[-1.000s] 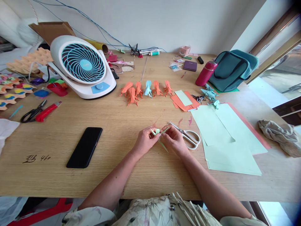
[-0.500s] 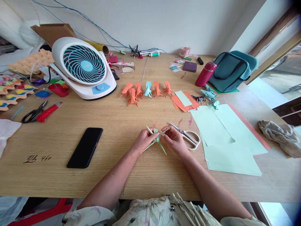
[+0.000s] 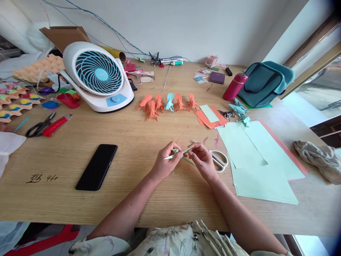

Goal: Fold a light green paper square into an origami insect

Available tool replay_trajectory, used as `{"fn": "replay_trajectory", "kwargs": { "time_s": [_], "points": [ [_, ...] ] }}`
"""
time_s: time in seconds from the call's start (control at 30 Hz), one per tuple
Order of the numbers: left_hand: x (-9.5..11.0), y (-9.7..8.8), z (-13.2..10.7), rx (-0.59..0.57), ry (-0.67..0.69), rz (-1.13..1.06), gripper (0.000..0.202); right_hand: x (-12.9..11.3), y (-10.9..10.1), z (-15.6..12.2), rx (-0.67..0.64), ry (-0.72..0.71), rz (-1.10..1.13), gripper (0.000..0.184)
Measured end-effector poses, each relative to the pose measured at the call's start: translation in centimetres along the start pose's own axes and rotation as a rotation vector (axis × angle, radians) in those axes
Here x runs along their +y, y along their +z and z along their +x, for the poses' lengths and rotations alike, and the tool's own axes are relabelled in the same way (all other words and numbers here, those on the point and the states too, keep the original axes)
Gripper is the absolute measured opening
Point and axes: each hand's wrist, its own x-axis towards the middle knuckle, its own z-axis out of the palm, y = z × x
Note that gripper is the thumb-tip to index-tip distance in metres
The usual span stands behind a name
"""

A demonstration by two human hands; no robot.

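Note:
Between both hands is a light green folded paper figure (image 3: 188,149) with long thin legs. My left hand (image 3: 168,159) pinches its body, and one pointed leg sticks out to the left past the fingers. With thumb and fingertips, my right hand (image 3: 201,159) grips another narrow leg of the same figure. Part of the figure is hidden behind the fingers. White-handled scissors (image 3: 220,161) lie on the table just right of my right hand, their blades mostly covered by it. Beyond the hands stand several orange origami insects (image 3: 152,110) and one light blue origami insect (image 3: 169,102).
On the left are a black phone (image 3: 96,167), a red cutter (image 3: 57,125), black scissors (image 3: 39,127) and a fan (image 3: 98,76). To the right lie pale green sheets (image 3: 263,181), orange paper (image 3: 206,119), a pink bottle (image 3: 235,86), a teal bag (image 3: 262,85) and a crumpled cloth (image 3: 318,160).
The paper figure has been turned in my hands, so its spread legs now show less. My left fingers have closed further over it. The view has shifted slightly.

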Motion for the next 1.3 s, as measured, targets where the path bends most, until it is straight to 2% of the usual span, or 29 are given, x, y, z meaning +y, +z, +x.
{"fn": "replay_trajectory", "kwargs": {
  "time_s": [0.17, 0.27, 0.47, 0.57, 0.7, 1.07, 1.3],
  "points": [
    [0.0, 0.0, -0.3, 0.058, 0.173, 0.196, 0.007, 0.1, -0.6, -0.2, -0.001, 0.016, 0.007, 0.018],
    [-0.2, -0.2, -0.3, 0.071, 0.252, 0.241, 0.004, 0.3, -0.9, -0.3, -0.016, 0.047, 0.033, 0.016],
    [-0.5, -0.9, 0.0, 0.123, 0.479, 0.359, 0.008, 0.1, -1.0, -0.2, -0.024, 0.112, 0.111, 0.021],
    [-0.6, -1.1, 0.1, 0.117, 0.573, 0.451, 0.01, 0.0, -1.0, -0.1, -0.024, 0.135, 0.128, 0.028],
    [-0.8, -1.1, 0.3, 0.103, 0.687, 0.516, 0.011, 0.0, -1.0, 0.1, -0.011, 0.15, 0.094, 0.023],
    [-1.1, -1.0, 0.5, 0.055, 0.671, 0.471, 0.017, -0.1, -0.7, 0.4, 0.005, 0.148, 0.064, 0.025],
    [-1.3, -1.1, 0.6, 0.019, 0.714, 0.502, 0.022, -0.2, -1.1, 0.7, -0.09, 0.21, 0.019, 0.032]
  ]
}}
